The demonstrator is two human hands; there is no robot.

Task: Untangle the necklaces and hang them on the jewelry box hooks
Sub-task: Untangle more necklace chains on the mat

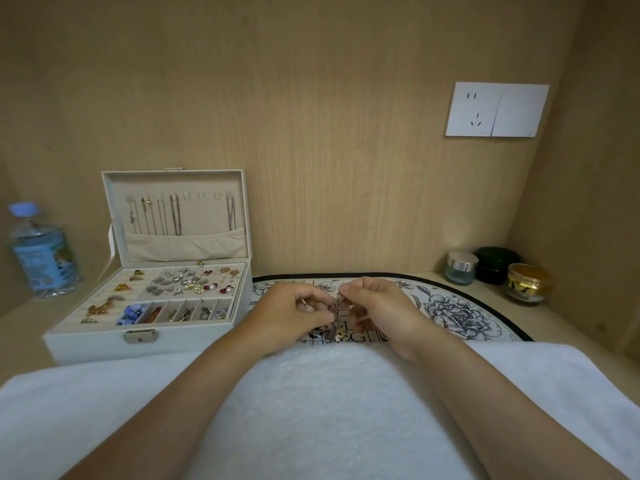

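Both hands pinching a tangle over the floral mat

Pale wood-grain panels back a desk of the same wood, where we see the tangled necklaces (336, 308) held between the two hands. The left hand (294, 311) and right hand (377, 306) both curl their fingers and pinch the thin, dark metal strands. The bundle's long axis runs nearly upright, from the fingertips down to a clump lying on the floral placemat (460, 313); how many chains it holds we cannot quite tell.

Left of the hands, close beside them, stands the open white jewelry box (104, 348). Its lid is upright, with hooks (202, 195) in a row and several hung chains (176, 216) dangling straight down. A fluffy white towel (329, 410) lies under the forearms. A plastic water bottle (40, 251) stands far left, and three round jars (461, 267) far right.
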